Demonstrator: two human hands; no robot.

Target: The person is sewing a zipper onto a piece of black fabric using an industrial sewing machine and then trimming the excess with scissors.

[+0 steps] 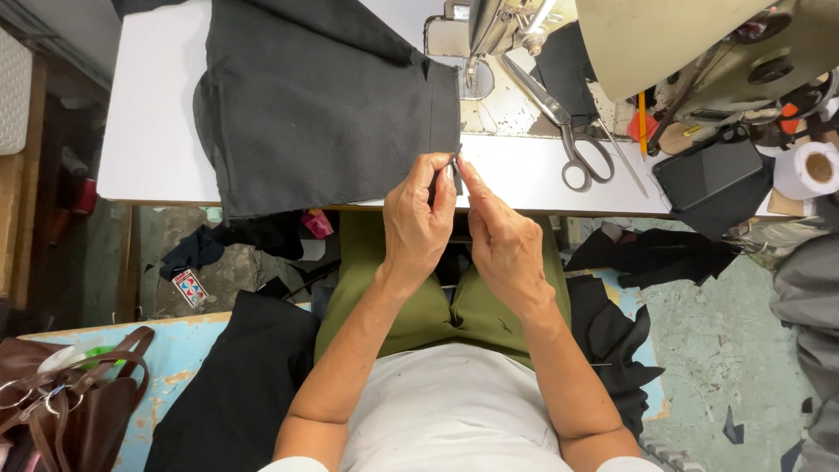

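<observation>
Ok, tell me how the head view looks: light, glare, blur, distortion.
Head view: even, soft light with faint shadows; the white table is bright, nearly washed out; the black fabric loses its folds in the dark; left hand and right hand are sharp; table edges bow slightly from the wide lens.

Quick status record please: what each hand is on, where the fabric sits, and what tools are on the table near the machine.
left hand: fingertips pinch a small dark piece at the table's front edge
right hand: fingertips meet the left hand's on the same small piece
small dark piece: too small to identify
black fabric: spread on the white table, lower edge hanging over the front
scissors: lying shut on the table, right of the fabric
sewing machine: at the top right
tape roll: white, at the far right edge
</observation>
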